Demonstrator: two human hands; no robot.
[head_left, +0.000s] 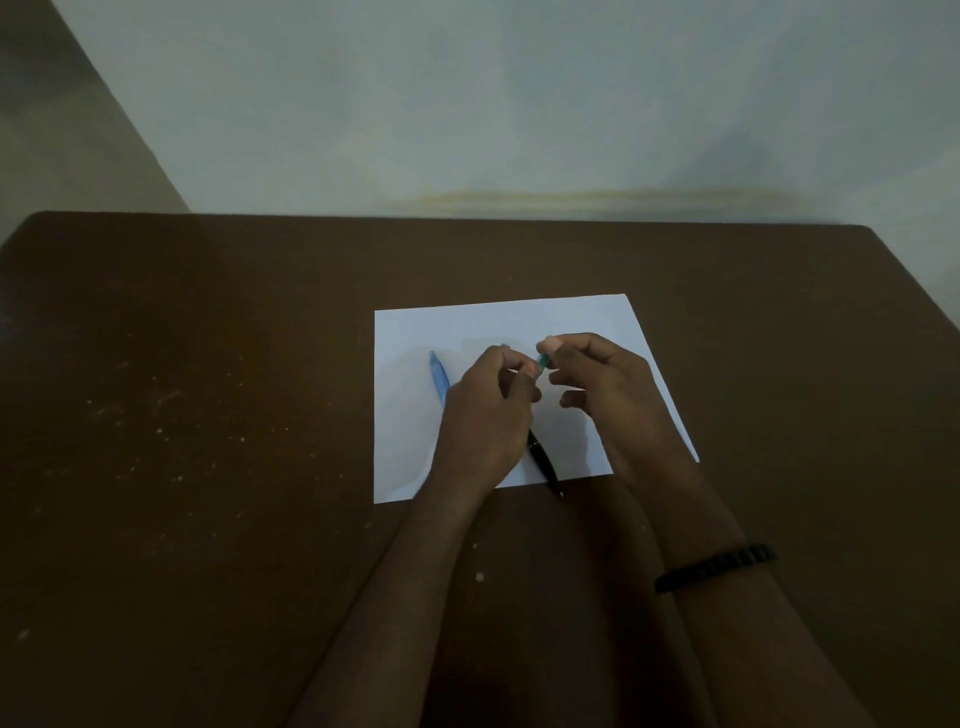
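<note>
Teal piece (543, 359) sits pinched between left hand (485, 415) and right hand (608, 395) fingers (555, 343).

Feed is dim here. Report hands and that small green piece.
Left hand, right hand pinch the green piece between them, over the paper. Blue pen, black pen lie below. Nothing blocks.

White paper (498, 322), blue pen (439, 378) and black pen (543, 460) on a dark brown tabletop (208, 364).
The paper is plain; the tabletop carries pale specks; the small piece (542, 359) is teal, the wristband (717, 566) black, the wall (519, 104) pale grey-green with a yellowish streak.
</note>
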